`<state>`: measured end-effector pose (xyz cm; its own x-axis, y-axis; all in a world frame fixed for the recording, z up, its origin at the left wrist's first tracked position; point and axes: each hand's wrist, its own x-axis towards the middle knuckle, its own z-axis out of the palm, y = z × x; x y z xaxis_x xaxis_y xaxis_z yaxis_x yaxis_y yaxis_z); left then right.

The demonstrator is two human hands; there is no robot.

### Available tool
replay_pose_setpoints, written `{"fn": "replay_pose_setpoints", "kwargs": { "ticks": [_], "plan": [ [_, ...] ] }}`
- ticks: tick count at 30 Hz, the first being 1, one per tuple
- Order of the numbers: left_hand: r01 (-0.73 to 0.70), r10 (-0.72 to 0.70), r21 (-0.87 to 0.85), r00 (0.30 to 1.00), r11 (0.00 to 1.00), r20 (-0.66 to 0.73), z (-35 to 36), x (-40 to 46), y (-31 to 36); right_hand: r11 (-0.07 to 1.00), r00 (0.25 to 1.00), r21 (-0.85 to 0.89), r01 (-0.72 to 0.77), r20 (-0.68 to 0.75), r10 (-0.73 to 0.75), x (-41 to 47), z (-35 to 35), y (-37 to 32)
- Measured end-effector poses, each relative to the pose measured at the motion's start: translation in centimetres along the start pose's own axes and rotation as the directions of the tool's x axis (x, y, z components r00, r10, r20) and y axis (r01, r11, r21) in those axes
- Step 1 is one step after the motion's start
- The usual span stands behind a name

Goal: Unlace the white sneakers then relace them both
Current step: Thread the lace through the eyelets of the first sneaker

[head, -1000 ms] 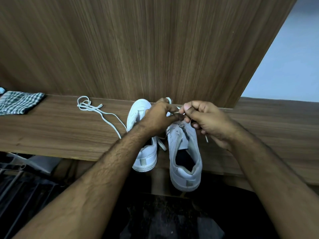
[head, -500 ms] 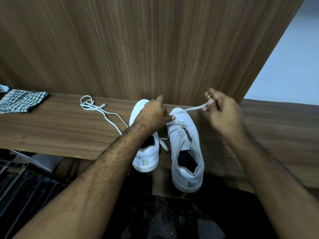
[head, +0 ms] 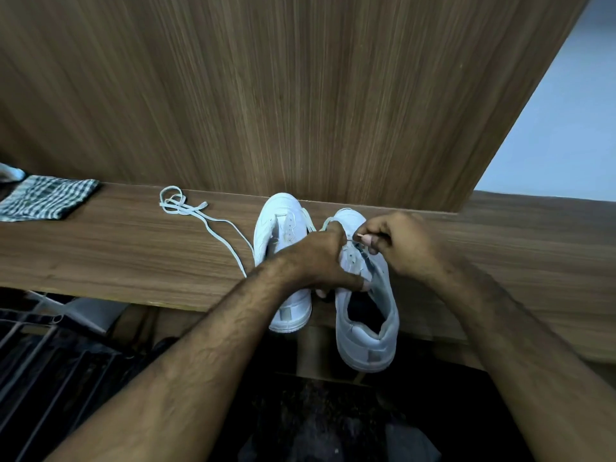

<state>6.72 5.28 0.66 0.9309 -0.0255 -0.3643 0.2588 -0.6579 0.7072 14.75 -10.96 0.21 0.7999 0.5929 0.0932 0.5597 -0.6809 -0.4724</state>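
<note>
Two white sneakers stand side by side on a wooden shelf, toes toward the back panel. The left sneaker [head: 283, 228] has bare eyelets. A loose white lace [head: 200, 216] lies on the shelf to its left. My left hand [head: 320, 258] grips the right sneaker [head: 370, 315] at its tongue and eyelet area. My right hand [head: 396, 241] pinches the tip of this shoe's lace [head: 328, 221] just over the eyelets. A loop of that lace curves past the toe.
A folded checked cloth [head: 50, 198] lies at the shelf's far left. The wooden shelf [head: 116, 255] ends in a front edge that both heels overhang. A tall wooden panel [head: 300, 95] rises right behind the shoes. Dark metal bars [head: 40, 361] show below left.
My right hand, which had pulled the lace out to the right, has come back to the right sneaker's eyelets with the lace tip. My left hand shifted lower on that shoe.
</note>
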Motion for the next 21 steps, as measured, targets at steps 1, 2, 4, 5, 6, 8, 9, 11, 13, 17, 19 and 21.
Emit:
{"fn": "replay_pose_setpoints", "kwargs": {
  "ticks": [1,2,4,5,6,8,9,11,13,17,19,21],
  "plan": [
    [0.027,-0.027,-0.021,0.999,0.999,-0.037,0.2,0.1,0.1,1.0,1.0,-0.024,-0.005,0.006,0.006,-0.1,0.0,-0.2],
    [0.064,-0.07,-0.084,0.995,0.994,-0.075,0.3,0.3,0.2,0.999,1.0,-0.05,-0.018,0.001,0.018,-0.2,0.1,-0.4],
    [0.131,-0.166,-0.272,0.98,0.953,-0.106,0.1,0.7,-0.1,0.996,0.999,-0.073,-0.048,-0.013,0.048,-0.1,0.0,-0.5],
    [0.153,-0.196,-0.356,0.977,0.922,-0.089,0.0,0.9,-0.4,0.995,0.998,-0.076,-0.063,-0.008,0.062,0.0,0.0,-0.6],
    [0.171,-0.214,-0.419,0.975,0.892,-0.058,-0.1,0.9,-0.6,0.995,0.998,-0.08,-0.066,0.008,0.067,0.1,0.1,-0.7],
    [0.188,-0.224,-0.482,0.974,0.856,-0.019,-0.4,1.0,-0.9,0.991,0.999,-0.134,-0.025,0.039,0.03,0.3,0.8,-1.0],
    [0.188,-0.223,-0.491,0.975,0.851,-0.014,-0.5,0.9,-1.0,0.984,0.999,-0.179,0.004,0.043,0.004,0.4,1.2,-1.3],
    [0.195,-0.23,-0.5,0.973,0.844,-0.008,-0.6,0.9,-1.1,0.955,0.998,-0.293,0.048,0.048,-0.035,0.5,2.0,-1.6],
    [0.213,-0.246,-0.496,0.969,0.842,0.0,-0.7,1.0,-1.3,0.933,0.998,-0.355,0.057,0.053,-0.041,0.4,2.1,-1.9],
    [0.216,-0.246,-0.492,0.969,0.844,0.003,-0.7,1.2,-1.3,0.923,0.999,-0.383,0.036,0.034,-0.025,-0.1,1.7,-2.3],
    [0.213,-0.242,-0.485,0.97,0.848,0.002,-0.7,1.2,-1.3,0.918,0.999,-0.394,0.034,0.036,-0.021,-0.2,1.6,-2.6],
    [0.211,-0.244,-0.479,0.97,0.852,-0.006,-0.6,1.3,-1.4,0.914,0.999,-0.404,0.031,0.033,-0.019,-0.2,1.6,-2.7]
  ]
}}
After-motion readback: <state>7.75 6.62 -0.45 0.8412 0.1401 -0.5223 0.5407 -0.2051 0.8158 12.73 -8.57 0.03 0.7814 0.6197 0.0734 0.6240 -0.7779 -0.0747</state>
